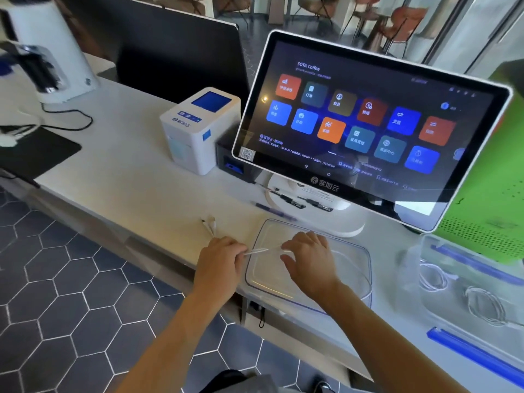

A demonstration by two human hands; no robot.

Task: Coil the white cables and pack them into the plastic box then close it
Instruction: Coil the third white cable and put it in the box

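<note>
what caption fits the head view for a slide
Both hands, left hand and right hand, stretch a white cable over the clear lid beside the plastic box.

On the counter [136, 177], the lid [309, 268] is set before the screen [368, 123], with the box [470, 290] to its right and cable ends [209, 224] to its left. Coiled cables [482, 304] are held in the box. A printer [198, 129] is placed left of the screen.
</note>
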